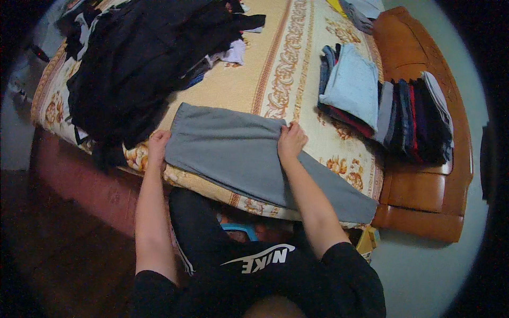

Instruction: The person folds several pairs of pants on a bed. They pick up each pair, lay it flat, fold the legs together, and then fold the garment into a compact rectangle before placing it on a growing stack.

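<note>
A pair of grey trousers, doubled lengthwise, lies across the near side of the bed, its narrow end pointing to the lower right. My left hand is closed on the wide left end of the trousers. Farther right, my right hand pinches their far edge, with the forearm crossing over the cloth. Some soft creases run along the fabric between my two hands. The bed has a cream and gold flowered cover.
A large heap of dark clothes covers the bed's far left. At the right stand a folded light-blue garment on a pile and a row of folded clothes, against a brown wooden headboard. A reddish-brown floor lies at lower left.
</note>
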{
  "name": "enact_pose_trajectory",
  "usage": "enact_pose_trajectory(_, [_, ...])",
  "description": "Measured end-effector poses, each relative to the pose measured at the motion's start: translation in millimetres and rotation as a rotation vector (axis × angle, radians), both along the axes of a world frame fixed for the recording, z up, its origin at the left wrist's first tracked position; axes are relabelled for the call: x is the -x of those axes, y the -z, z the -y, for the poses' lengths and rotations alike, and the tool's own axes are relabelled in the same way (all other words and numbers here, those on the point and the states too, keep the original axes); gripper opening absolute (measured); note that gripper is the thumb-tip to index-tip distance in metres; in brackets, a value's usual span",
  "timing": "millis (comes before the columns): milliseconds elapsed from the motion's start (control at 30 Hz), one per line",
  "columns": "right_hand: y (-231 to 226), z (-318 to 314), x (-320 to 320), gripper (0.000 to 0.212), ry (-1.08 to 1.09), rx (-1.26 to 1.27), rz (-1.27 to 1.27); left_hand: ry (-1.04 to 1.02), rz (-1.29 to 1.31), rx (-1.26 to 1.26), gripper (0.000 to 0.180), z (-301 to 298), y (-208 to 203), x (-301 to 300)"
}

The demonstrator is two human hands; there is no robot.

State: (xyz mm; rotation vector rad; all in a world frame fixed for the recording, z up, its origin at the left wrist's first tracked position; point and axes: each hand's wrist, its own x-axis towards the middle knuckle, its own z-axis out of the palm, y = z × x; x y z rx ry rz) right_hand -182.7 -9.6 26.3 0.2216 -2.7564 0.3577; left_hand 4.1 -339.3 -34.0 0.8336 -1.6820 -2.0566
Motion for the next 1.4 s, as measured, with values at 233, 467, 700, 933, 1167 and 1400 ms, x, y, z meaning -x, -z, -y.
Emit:
enact_pose_trajectory(233, [0.0,13.8,-148.1,0.044,-0.927,0.045,0.215,-0.078,0.102,0.096,0.019,4.8,24.2,2.5])
enact_pose_trajectory(467, [28.5,1.0,-163.0,0.03,-0.985,-0.112,0.491,-0.046,-0.007,0.055,0.019,-0.7,13.0,6.8])
enact_pose_trajectory(700, [21.1,0.9,-158.2,0.014,-1.066,-0.012,0.474,-0.077,0.08,0.191,0.018,-7.9,-4.9,4.5])
enact_pose_trajectory(933, [-25.0,8.9,-96.5,0.052,-0.516,-0.107,0.25,-0.142,0.039,0.156,0.018,-6.5,3.0,9.2])
enact_pose_trajectory(1167, [17.4,-9.0,-81.9,0.068,-0.447,-0.124,0.281,-0.154,0.038,0.241,0.02,-14.3,-6.4,13.2])
enact_pose_trajectory(1400, [-4.7,-52.8,-63.4,0.066,-0.225,-0.179,0.347,-0.162,-0.032,0.08,0.022,-0.5,19.8,8.9])
